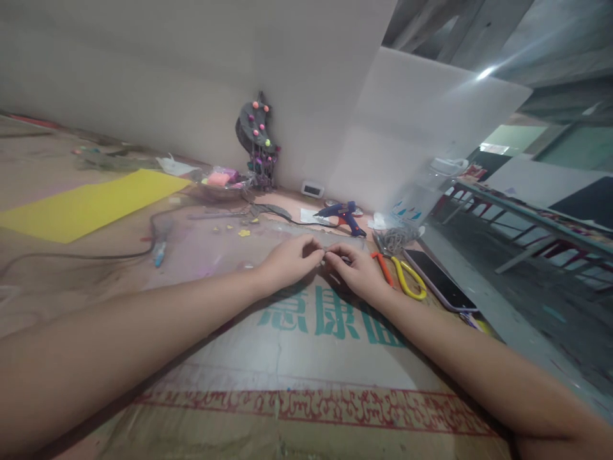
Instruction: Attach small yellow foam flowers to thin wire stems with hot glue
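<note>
The work surface is a flattened cardboard sheet [306,358] printed with green characters and a red patterned band, lying under the grip and on the near side of it. Behind the grip stands a pale wall [143,76]. Off to its right the room opens out, with long tables [527,217] well apart from it.

Two hands meet at the middle. The left hand [287,262] and right hand [359,271] are each pinched narrow, fingertips together on one small piece [326,255] that lies low over the cardboard between them. It is too small to say what it is, and I cannot tell which way it points or how its long axis runs.

- Just right of the grip lie two hand tools, one orange-handled [383,268] and one yellow-handled [409,281]. One phone [438,280] lies beyond them.
- Beyond the grip are one blue glue gun [342,214] and one coil of wire [397,237].
- Further back stands one dark ornament [258,137] studded with coloured beads.
- Far left of the grip are one yellow sheet [90,204] and one dark cable [96,257].
</note>
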Action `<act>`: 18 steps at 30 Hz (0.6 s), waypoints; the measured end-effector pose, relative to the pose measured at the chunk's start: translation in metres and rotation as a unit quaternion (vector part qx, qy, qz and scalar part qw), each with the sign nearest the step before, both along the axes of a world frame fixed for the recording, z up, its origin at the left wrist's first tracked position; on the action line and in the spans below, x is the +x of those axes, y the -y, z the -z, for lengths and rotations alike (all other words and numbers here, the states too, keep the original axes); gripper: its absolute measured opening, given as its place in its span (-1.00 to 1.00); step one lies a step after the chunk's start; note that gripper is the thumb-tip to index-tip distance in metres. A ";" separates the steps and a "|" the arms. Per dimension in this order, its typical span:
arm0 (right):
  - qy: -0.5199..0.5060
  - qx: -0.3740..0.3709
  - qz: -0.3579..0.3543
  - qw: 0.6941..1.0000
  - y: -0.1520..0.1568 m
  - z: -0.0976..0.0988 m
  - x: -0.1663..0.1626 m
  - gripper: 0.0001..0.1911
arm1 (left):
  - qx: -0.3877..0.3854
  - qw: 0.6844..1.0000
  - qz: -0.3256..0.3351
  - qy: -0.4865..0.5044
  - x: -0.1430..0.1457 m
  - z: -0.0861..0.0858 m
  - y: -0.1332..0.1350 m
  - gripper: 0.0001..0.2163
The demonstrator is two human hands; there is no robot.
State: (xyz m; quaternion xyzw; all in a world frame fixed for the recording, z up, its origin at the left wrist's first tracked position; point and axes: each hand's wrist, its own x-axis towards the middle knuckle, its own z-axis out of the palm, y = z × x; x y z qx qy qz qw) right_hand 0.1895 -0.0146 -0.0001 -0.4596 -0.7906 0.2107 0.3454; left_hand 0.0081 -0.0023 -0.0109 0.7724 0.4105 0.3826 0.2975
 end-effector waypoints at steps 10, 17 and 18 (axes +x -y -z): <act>-0.011 -0.016 0.008 1.000 0.001 -0.001 -0.001 -0.75 | 0.006 1.000 -0.003 -0.004 0.000 0.000 -0.001 -0.82; -0.018 -0.014 0.004 1.000 0.000 0.000 -0.001 -0.75 | 0.015 1.000 -0.002 -0.005 0.000 0.001 -0.003 -0.82; -0.017 -0.016 0.006 1.000 0.000 0.000 -0.001 -0.75 | 0.014 1.000 -0.001 -0.004 0.000 0.002 -0.003 -0.82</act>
